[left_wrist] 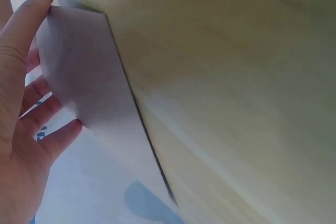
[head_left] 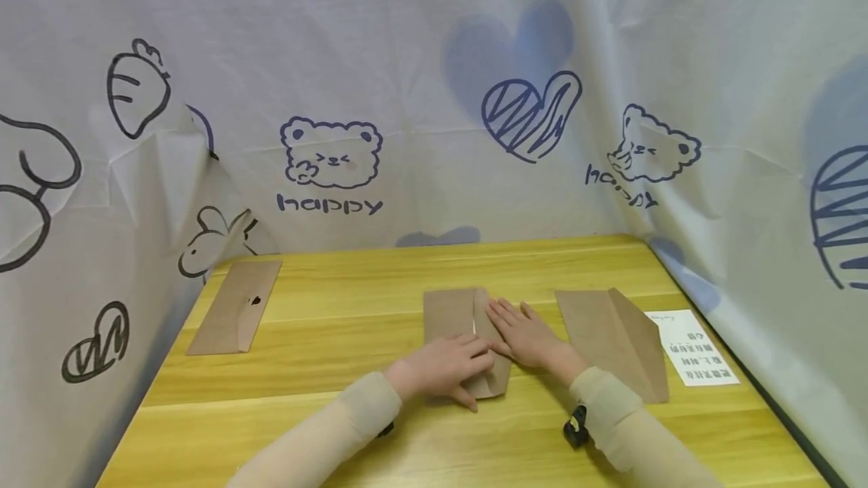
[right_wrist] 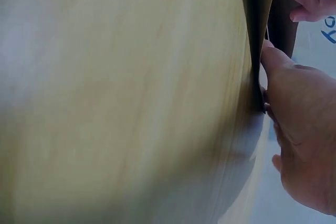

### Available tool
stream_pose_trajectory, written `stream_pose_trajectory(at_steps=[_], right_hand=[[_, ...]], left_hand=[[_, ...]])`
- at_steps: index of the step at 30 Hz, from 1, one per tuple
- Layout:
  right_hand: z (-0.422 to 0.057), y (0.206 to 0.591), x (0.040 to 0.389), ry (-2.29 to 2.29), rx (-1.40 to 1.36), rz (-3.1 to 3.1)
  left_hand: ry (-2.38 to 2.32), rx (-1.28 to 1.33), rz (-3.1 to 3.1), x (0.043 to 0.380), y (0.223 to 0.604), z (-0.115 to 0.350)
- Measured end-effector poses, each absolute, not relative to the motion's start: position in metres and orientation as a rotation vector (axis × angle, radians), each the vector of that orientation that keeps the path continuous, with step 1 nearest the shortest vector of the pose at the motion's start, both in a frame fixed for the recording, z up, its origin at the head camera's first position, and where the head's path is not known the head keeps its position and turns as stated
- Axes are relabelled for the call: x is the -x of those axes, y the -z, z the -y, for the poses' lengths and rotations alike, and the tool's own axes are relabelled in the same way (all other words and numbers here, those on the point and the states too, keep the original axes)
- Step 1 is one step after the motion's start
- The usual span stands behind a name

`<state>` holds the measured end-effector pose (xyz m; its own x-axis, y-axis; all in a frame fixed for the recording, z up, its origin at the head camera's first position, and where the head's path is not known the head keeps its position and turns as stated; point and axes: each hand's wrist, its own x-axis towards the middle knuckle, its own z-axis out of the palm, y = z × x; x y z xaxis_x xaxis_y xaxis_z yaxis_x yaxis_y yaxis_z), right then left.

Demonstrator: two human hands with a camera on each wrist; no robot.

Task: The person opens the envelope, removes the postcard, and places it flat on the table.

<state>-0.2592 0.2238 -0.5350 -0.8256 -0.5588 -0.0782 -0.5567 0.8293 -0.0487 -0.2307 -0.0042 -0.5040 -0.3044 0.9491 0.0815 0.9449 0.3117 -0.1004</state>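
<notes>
A brown paper envelope (head_left: 447,311) lies on the table in the head view, its flap (head_left: 500,379) on the right side. My left hand (head_left: 444,367) rests on the envelope's lower middle, fingers loosely bent and thumb near the bottom edge. In the left wrist view its fingers touch the envelope (left_wrist: 94,66). My right hand (head_left: 532,333) lies on the flap's right edge with fingers fairly straight; in the right wrist view the thumb meets the paper edge. A thin white sliver shows between flap and envelope. The fingers partly cover the flap.
A second brown envelope (head_left: 597,330) with its flap spread lies to the right, next to a white card (head_left: 698,352) with printed characters. Another brown envelope (head_left: 227,315) with a small black mark lies at the far left. A patterned curtain (head_left: 420,96) hangs around the wooden table (head_left: 325,285).
</notes>
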Motion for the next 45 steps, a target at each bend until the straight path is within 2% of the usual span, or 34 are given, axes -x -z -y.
stream_pose_trajectory(at_steps=[19,29,45], right_hand=[[-0.226,0.540,0.253,-0.182,1.376,-2.945],[-0.228,0.542,0.257,-0.044,1.399,-2.883],[-0.240,0.535,0.255,-0.078,1.403,-2.897]], left_hand=[[0.020,1.808,2.369,0.233,0.514,0.006],[0.030,1.801,2.392,0.233,0.515,0.007],[0.045,1.804,2.441,0.233,0.515,0.004]])
